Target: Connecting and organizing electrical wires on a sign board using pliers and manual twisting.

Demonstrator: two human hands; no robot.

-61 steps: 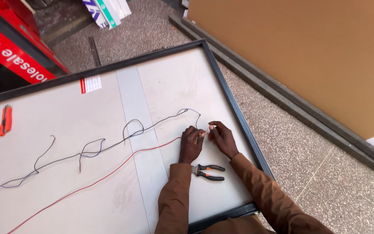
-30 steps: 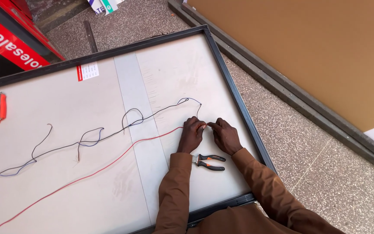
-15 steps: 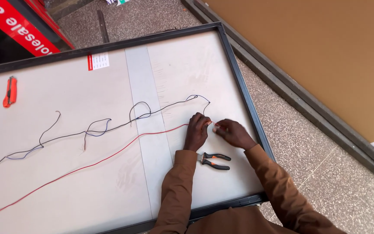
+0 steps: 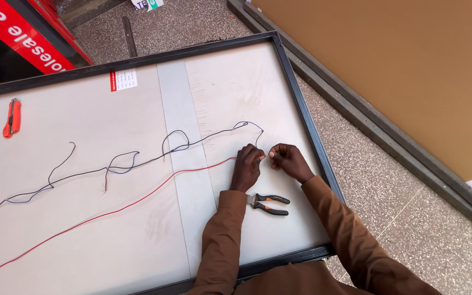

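Hands meet at the panel's (image 4: 137, 229) right side: left hand (image 4: 247, 166) pinches the red wire (image 4: 137, 199) end, right hand (image 4: 286, 160) pinches the black wire (image 4: 208, 135) end. Judging by this, steady fingertips matter; pliers (image 4: 269, 204) lie just near them.

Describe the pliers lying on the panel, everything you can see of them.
The pliers are a small hand tool with dark metal jaws and black handles trimmed in orange, seemingly rubber-coated. They lie flat on the pale panel, jaws pointing left toward the left sleeve, handles spread slightly apart to the right. They sit between the person's forearms, below both hands. Neither hand touches them; the jaw tip lies at the left sleeve's cuff, and whether it touches cannot be told.
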